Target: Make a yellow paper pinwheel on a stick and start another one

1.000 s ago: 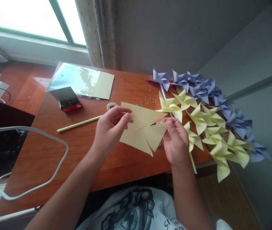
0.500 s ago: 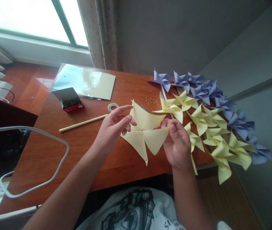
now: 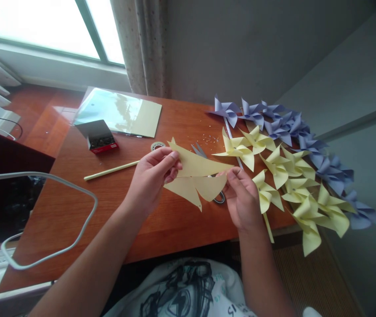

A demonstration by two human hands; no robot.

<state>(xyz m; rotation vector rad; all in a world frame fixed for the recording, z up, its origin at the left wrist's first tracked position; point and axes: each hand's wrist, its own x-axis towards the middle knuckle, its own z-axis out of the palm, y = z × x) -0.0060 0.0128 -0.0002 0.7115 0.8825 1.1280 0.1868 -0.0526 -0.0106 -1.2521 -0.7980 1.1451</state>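
A cut yellow paper pinwheel blank (image 3: 196, 165) is held up between my two hands over the table. My left hand (image 3: 158, 171) pinches its upper left part between thumb and fingers. At the other side, my right hand (image 3: 242, 191) grips a corner of the same paper with thumb and fingertips. One blade of the paper points down, with a small hole near its tip. Partly hidden behind the paper lies a pair of scissors (image 3: 199, 151), its blades and a dark handle loop showing.
Several finished yellow pinwheels (image 3: 277, 165) and purple pinwheels (image 3: 227, 111) crowd the table's right side. To the left lie a yellow paper stick (image 3: 111, 171), an open red-and-black box (image 3: 103, 143) and a tape roll (image 3: 157, 145). A clear folder (image 3: 111, 110) rests behind; a white cable (image 3: 93, 211) loops at left.
My left hand has closed from spread fingers into a pinch on the paper. The paper has tilted, its upper blade now drawn out sideways, and more of the scissors shows.
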